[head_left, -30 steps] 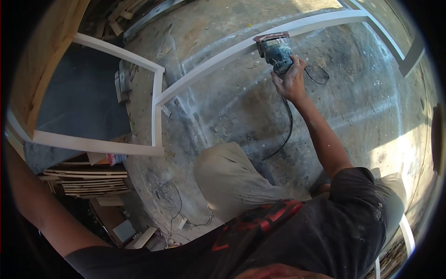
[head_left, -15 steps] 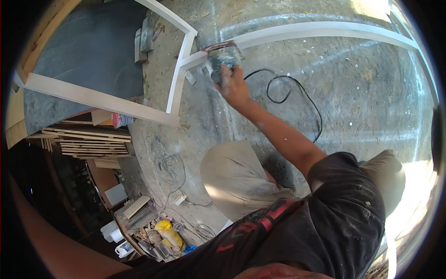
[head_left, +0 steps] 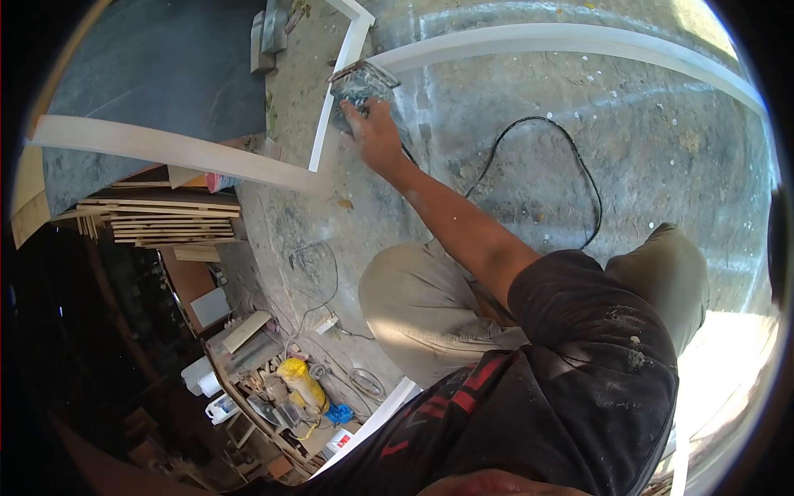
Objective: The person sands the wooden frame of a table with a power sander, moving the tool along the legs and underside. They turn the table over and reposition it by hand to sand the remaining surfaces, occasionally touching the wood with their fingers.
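Observation:
My right hand [head_left: 379, 136] is closed around a dusty teal electric sander [head_left: 362, 85]. The sander sits on the corner joint of a white-painted wooden frame [head_left: 529, 40], where a long rail meets a shorter piece. Its black cord [head_left: 591, 169] loops over the concrete to the right of my forearm. Further left, a paler rail [head_left: 165, 147] of the frame reaches over a dark sheet. Only a dim part of my left arm shows at the lower left edge; my left hand is out of view.
Stacked wooden boards [head_left: 174, 219] lie at the left beside a dark sheet [head_left: 174, 74]. A low bench holds wood scraps and a yellow power tool [head_left: 303, 384]. A white power strip [head_left: 327, 323] with cables lies on the concrete floor [head_left: 513, 91]. My bent knees flank the near floor.
My right hand has moved the sander left along the rail onto the corner joint. The cord has shifted into a wider loop, and the view has moved slightly.

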`<move>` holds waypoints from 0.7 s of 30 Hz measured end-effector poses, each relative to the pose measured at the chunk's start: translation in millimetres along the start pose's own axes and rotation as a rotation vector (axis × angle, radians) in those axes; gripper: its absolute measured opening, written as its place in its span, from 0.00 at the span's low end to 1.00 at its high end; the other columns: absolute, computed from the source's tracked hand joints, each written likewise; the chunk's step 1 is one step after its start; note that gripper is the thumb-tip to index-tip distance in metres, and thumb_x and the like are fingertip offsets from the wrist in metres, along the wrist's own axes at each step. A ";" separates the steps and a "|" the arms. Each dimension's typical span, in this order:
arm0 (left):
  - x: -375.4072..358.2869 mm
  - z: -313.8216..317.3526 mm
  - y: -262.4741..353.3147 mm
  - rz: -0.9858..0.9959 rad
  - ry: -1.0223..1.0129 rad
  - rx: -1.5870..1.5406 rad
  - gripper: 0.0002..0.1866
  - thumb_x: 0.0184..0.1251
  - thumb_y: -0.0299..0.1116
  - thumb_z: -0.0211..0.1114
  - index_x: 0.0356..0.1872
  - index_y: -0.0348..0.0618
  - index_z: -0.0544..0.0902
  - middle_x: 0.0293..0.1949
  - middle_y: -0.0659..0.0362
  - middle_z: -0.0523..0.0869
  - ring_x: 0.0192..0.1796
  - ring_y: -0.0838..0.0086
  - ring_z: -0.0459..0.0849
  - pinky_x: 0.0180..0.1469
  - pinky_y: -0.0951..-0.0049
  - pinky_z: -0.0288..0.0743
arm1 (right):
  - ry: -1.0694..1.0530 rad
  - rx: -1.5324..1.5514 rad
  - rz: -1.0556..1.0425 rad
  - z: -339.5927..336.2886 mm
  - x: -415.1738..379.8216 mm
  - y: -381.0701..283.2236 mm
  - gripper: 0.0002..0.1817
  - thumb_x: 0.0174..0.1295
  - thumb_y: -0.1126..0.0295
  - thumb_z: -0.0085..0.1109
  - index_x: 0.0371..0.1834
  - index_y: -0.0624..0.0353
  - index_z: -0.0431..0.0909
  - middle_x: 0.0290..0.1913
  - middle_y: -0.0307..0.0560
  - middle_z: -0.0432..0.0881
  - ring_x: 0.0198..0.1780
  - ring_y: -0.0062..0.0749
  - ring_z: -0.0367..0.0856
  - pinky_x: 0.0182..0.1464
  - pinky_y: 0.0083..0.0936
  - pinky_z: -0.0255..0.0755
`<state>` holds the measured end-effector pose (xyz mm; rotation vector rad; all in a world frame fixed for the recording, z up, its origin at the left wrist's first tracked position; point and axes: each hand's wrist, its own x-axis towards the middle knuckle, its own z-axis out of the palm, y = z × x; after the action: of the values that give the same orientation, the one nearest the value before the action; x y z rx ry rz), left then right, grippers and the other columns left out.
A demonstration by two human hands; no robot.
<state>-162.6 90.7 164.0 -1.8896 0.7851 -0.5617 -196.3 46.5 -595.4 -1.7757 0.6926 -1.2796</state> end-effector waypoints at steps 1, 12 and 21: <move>-6.7 0.4 -3.2 -0.010 -0.008 0.003 0.36 0.79 0.54 0.59 0.74 0.33 0.69 0.70 0.37 0.76 0.75 0.41 0.70 0.77 0.48 0.66 | 0.014 -0.027 0.005 -7.7 1.8 0.5 0.35 0.55 0.72 0.79 0.68 0.53 0.77 0.50 0.63 0.75 0.49 0.58 0.76 0.47 0.45 0.76; -18.1 32.8 21.2 -0.016 0.068 -0.149 0.36 0.79 0.54 0.59 0.74 0.33 0.69 0.70 0.38 0.76 0.75 0.41 0.70 0.77 0.48 0.65 | 0.179 -0.290 0.118 -204.3 10.1 44.8 0.48 0.42 0.69 0.87 0.71 0.57 0.72 0.54 0.64 0.69 0.54 0.56 0.72 0.52 0.43 0.76; -107.8 52.6 -5.2 -0.116 -0.115 -0.105 0.36 0.80 0.53 0.59 0.74 0.33 0.69 0.70 0.38 0.76 0.75 0.41 0.70 0.77 0.48 0.65 | 0.439 -0.778 0.056 -439.6 54.8 124.1 0.48 0.46 0.54 0.88 0.63 0.72 0.71 0.52 0.65 0.73 0.58 0.55 0.67 0.62 0.48 0.66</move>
<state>-199.5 202.8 142.1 -2.0553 0.6433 -0.4861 -588.9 -192.7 -610.7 -2.0433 1.6512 -1.4929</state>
